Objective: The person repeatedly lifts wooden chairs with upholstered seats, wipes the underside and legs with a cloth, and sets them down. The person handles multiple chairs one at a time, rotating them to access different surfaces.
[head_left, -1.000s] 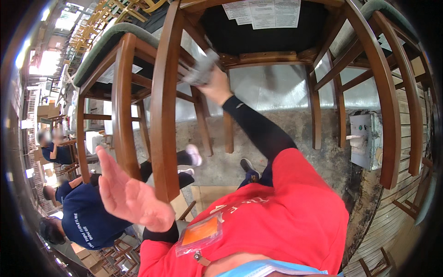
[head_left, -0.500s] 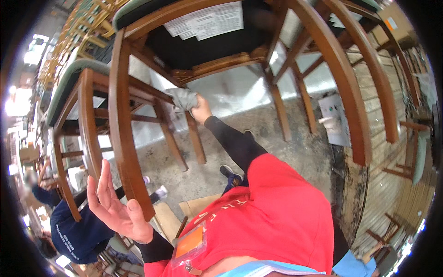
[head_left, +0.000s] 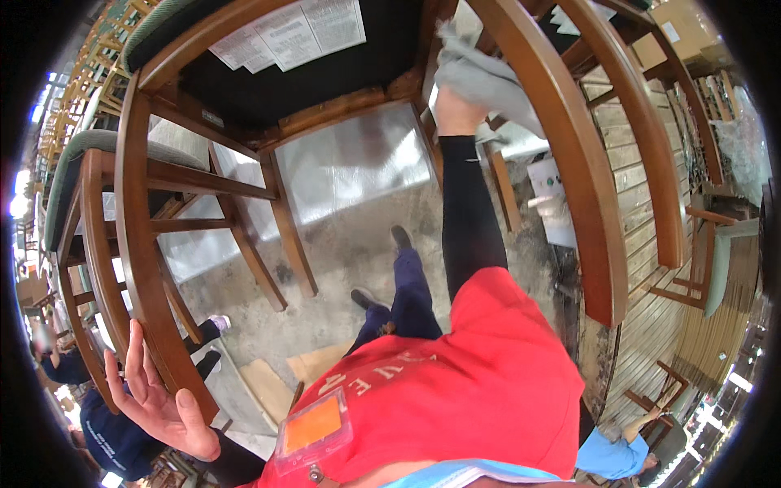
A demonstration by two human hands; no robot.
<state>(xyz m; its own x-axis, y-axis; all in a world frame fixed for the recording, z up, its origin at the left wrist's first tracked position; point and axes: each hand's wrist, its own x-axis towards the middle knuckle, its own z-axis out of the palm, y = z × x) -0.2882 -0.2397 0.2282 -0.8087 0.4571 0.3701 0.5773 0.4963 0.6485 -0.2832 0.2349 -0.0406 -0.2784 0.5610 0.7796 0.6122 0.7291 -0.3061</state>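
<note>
Since half a second ago the right hand [head_left: 457,110] has carried its grey cloth [head_left: 486,77] from the chair's lower rungs at about ten o'clock up to a spot near twelve o'clock, beside the corner where the seat frame meets a leg; judging by this, the wiping has gone on from the rungs to the upper leg and frame. That hand is closed on the cloth, which bunches above the fingers and lies against the wood. Down at eight o'clock, the left hand [head_left: 159,394] has closed in on the front leg [head_left: 150,276]: it is spread wide, fingers against the leg's lower end, thumb out, gripping nothing that I can make out, and seems to steady the chair [head_left: 244,98]. One cloth shows, and two hands of the wearer. This chair is seen from below, with dark underside and white paper sheets [head_left: 289,37] stuck to it; a second chair with a green seat [head_left: 77,175] stands at nine o'clock, and more chairs crowd the far rim at one to four o'clock, too many and too bent to count. Two other people show: one in dark blue [head_left: 114,431] at seven o'clock, one in light blue [head_left: 614,455] at five o'clock.
</note>
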